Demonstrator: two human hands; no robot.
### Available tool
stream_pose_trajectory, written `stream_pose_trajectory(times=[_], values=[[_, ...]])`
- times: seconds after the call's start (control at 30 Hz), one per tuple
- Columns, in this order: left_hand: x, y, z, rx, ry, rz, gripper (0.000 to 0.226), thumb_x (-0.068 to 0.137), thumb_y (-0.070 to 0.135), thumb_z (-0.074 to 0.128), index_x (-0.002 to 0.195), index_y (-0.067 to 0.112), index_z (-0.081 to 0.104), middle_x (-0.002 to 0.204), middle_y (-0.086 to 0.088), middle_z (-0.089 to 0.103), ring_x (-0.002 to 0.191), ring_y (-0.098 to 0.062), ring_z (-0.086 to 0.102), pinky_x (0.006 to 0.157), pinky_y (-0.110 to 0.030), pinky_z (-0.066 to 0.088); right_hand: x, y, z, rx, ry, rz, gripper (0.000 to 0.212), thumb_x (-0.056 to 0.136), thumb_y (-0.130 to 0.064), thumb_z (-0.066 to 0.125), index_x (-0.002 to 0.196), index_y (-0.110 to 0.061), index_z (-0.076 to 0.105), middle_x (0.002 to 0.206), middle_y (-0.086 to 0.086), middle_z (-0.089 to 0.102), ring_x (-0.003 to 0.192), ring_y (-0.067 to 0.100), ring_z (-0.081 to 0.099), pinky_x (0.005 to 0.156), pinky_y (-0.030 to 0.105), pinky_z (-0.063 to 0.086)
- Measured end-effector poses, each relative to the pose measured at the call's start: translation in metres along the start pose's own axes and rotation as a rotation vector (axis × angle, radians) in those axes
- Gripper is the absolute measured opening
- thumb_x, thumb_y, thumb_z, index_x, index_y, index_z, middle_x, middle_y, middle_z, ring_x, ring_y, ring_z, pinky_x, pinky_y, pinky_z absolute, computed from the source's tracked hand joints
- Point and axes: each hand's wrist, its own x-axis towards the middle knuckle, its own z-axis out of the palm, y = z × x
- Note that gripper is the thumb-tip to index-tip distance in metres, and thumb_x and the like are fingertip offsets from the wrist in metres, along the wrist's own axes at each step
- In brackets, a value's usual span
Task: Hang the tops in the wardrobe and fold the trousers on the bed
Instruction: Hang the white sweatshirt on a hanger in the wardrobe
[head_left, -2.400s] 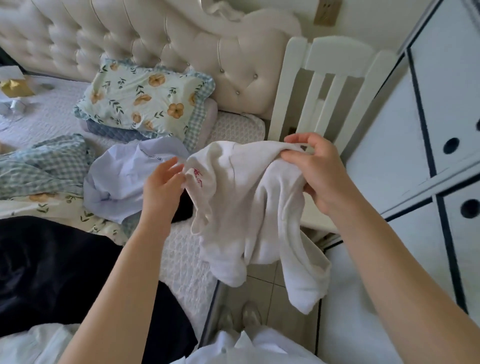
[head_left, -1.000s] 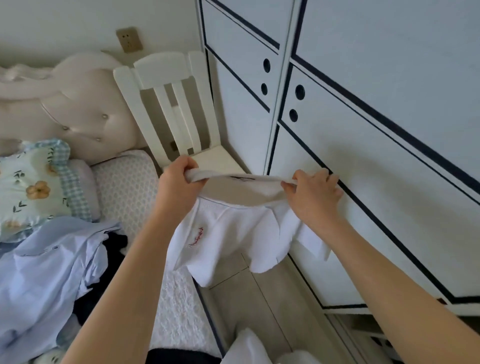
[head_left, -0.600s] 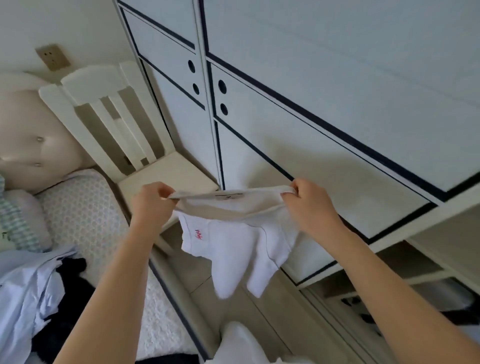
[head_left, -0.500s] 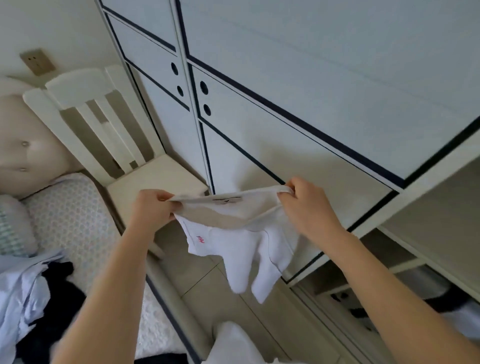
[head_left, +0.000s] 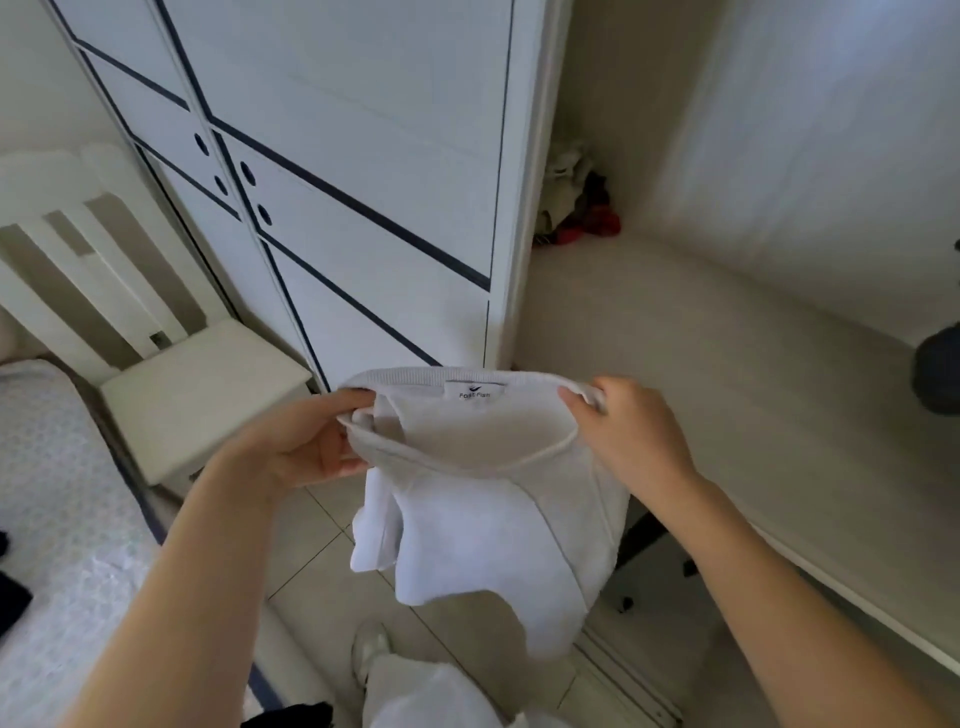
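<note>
A white top (head_left: 488, 525) hangs in front of me, its neck opening stretched wide with a small label at the back of the collar. My left hand (head_left: 306, 447) grips the left side of the neckline, and my right hand (head_left: 623, 431) pinches the right side. The body and sleeves dangle over the tiled floor. The wardrobe (head_left: 363, 171) stands straight ahead with closed white doors trimmed in dark lines. To the right is its open compartment, with a pale shelf (head_left: 727, 364) at hand height.
A white wooden chair (head_left: 171, 374) stands left of the wardrobe, beside the bed's edge (head_left: 57, 493). A bundle of red and pale cloth (head_left: 576, 208) lies at the back of the open shelf. A dark rounded object (head_left: 937, 364) sits at the right edge.
I have turned right from the bed toward the wardrobe, carrying the white top. Both hands shifted to the neckline and spread it. The open compartment has come into view.
</note>
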Motion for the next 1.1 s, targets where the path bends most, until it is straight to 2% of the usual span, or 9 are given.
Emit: stream_pose_trajectory(times=[0.13,0.23,0.37,0.5,0.6,0.73,0.87,1.0,1.1], values=[[-0.002,-0.004,0.042,0.119,-0.144,0.013,0.094,0.055,0.039,0.095,0.132,0.002,0.056,0.118,-0.015,0.052,0.107,-0.030,0.053,0.101,-0.045,0.045,-0.011,0.039,-0.035,-0.032,0.080,0.116,0.045,0.096,-0.042,0.052,0.061,-0.019,0.036,0.059,0.000,0.044,0.056,0.024,0.046,0.049,0.030,0.029],[0.002,0.000,0.070,0.137,-0.177,0.054,0.076,0.063,0.042,0.091,0.123,0.005,0.060,0.113,-0.015,0.053,0.098,-0.027,0.052,0.089,-0.041,0.045,-0.020,0.059,-0.056,-0.051,0.102,0.150,0.044,0.096,-0.040,0.052,0.061,-0.018,0.036,0.057,-0.001,0.043,0.051,0.017,0.043,0.046,0.027,0.024],[0.013,0.004,0.116,0.131,-0.106,0.125,0.017,0.081,0.031,0.070,0.081,0.014,0.073,0.084,-0.003,0.065,0.072,-0.014,0.064,0.071,-0.026,0.053,-0.032,0.085,-0.075,-0.051,0.130,0.194,0.036,0.094,-0.032,0.057,0.064,-0.016,0.046,0.060,0.001,0.048,0.054,0.018,0.047,0.048,0.027,0.032],[0.025,0.009,0.161,0.040,-0.226,0.062,0.026,0.093,0.027,0.053,0.100,0.007,0.068,0.095,-0.010,0.067,0.084,-0.022,0.067,0.078,-0.031,0.055,-0.041,0.109,-0.095,0.001,0.117,0.315,0.014,0.092,-0.017,0.052,0.086,-0.018,0.064,0.081,0.002,0.063,0.073,0.021,0.060,0.065,0.037,0.054],[0.028,0.021,0.194,0.046,-0.299,0.014,0.037,0.099,0.025,0.042,0.091,0.006,0.073,0.089,-0.012,0.072,0.076,-0.025,0.072,0.064,-0.033,0.060,-0.046,0.124,-0.111,0.002,0.161,0.413,0.018,0.086,-0.014,0.054,0.091,-0.023,0.069,0.090,0.001,0.066,0.084,0.022,0.061,0.076,0.040,0.054],[0.028,0.041,0.235,0.349,-0.336,0.134,0.040,0.094,0.033,0.054,0.112,0.000,0.067,0.104,-0.019,0.069,0.088,-0.029,0.070,0.070,-0.036,0.060,-0.055,0.137,-0.134,0.053,0.171,0.514,0.023,0.081,-0.003,0.055,0.079,-0.022,0.066,0.086,0.005,0.067,0.084,0.027,0.062,0.074,0.037,0.053],[0.022,0.061,0.268,0.631,-0.319,0.298,0.029,0.089,0.029,0.066,0.103,0.004,0.072,0.099,-0.018,0.074,0.083,-0.026,0.072,0.077,-0.039,0.056,-0.064,0.142,-0.162,0.093,0.188,0.572,0.023,0.082,-0.002,0.053,0.070,-0.020,0.060,0.078,0.004,0.062,0.079,0.024,0.058,0.062,0.029,0.038],[0.019,0.080,0.297,0.718,-0.330,0.448,0.029,0.088,0.028,0.069,0.105,0.003,0.071,0.099,-0.019,0.073,0.082,-0.025,0.071,0.078,-0.036,0.054,-0.068,0.128,-0.193,0.082,0.162,0.525,0.017,0.085,-0.005,0.054,0.078,-0.018,0.063,0.076,-0.001,0.058,0.073,0.014,0.054,0.055,0.024,0.037],[0.015,0.094,0.318,0.696,-0.332,0.557,0.037,0.091,0.031,0.067,0.103,-0.004,0.069,0.100,-0.027,0.069,0.080,-0.027,0.069,0.074,-0.034,0.053,-0.069,0.115,-0.217,0.073,0.114,0.491,0.013,0.083,-0.006,0.057,0.084,-0.012,0.069,0.083,0.002,0.064,0.079,0.015,0.057,0.061,0.024,0.040]])
